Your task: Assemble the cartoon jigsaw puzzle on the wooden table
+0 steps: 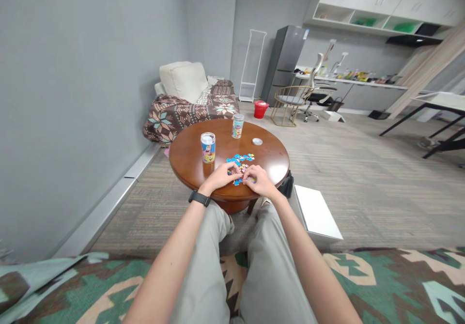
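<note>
Over the near part of a round brown wooden table, my left hand and my right hand are close together, fingertips almost meeting. Thumb and fingers of each are pinched at small jigsaw puzzle pieces; the exact pieces are mostly hidden by the fingers. Blue and multicoloured puzzle pieces lie in a loose cluster just beyond and between the hands. To the left stands an open clear can with a cartoon print. Farther back is a second printed can, its silver lid on. A loose round lid lies flat at right.
A white box sits on the floor right of the table. Behind the table is a couch with a patterned cover. A red bucket, a gold-framed chair and a grey fridge stand farther back.
</note>
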Demonstrator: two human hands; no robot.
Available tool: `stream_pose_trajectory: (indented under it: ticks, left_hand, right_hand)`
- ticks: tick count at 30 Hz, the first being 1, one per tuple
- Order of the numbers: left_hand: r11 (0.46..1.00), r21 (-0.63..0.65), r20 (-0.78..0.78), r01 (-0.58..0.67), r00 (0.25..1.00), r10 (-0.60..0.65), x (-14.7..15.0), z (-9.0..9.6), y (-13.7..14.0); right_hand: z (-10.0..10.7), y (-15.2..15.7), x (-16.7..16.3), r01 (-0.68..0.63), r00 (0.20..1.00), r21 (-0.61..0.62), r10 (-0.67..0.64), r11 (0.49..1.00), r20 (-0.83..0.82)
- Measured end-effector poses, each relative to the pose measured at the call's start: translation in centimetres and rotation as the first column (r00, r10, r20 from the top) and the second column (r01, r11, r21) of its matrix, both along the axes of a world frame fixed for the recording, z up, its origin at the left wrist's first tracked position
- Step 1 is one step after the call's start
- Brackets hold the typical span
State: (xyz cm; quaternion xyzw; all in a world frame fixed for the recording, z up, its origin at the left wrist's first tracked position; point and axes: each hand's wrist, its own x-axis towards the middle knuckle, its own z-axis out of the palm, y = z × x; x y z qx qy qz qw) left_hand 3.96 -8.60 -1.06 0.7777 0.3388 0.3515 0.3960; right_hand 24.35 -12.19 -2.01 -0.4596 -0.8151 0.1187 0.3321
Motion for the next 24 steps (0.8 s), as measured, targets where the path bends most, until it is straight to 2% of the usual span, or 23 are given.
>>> stream_pose_trajectory:
  ticks: [5, 12, 16, 20, 22, 24]
  left_hand:
    - [0.999, -0.028, 0.015, -0.016, 1.000, 0.016, 0.09, -0.23, 0.21]
    - [0.991, -0.042, 0.112, -0.128, 0.985, 0.132, 0.13, -0.07, 0.24]
    - [0.971, 0.020, 0.080, -0.236, 0.969, 0.234, -0.01, -0.18, 0.39]
    - [0.924, 0.067, 0.059, -0.377, 0.926, 0.374, 0.04, -0.37, 0.52]
    - [0.915, 0.056, 0.076, -0.399, 0.916, 0.394, 0.07, -0.38, 0.51]
    - [0.928, 0.036, 0.086, -0.370, 0.927, 0.366, 0.03, -0.28, 0.40]
  right_hand:
    - [0.02, 0.18, -0.18, 0.025, 0.997, -0.001, -0.025, 1.000, 0.069]
    - [0.07, 0.37, -0.08, 0.042, 0.996, -0.012, -0.041, 0.999, 0.080]
    - [0.11, 0.47, 0.14, 0.075, 0.997, -0.019, -0.075, 0.997, -0.020]
    - [-0.25, 0.83, 0.32, 0.097, 0.987, -0.044, -0.102, 0.994, -0.126]
    - [-0.42, 0.97, 0.26, 0.126, 0.982, -0.029, -0.128, 0.992, -0.141]
    - [-0.36, 1.00, 0.09, 0.165, 0.979, -0.004, -0.164, 0.986, -0.122]
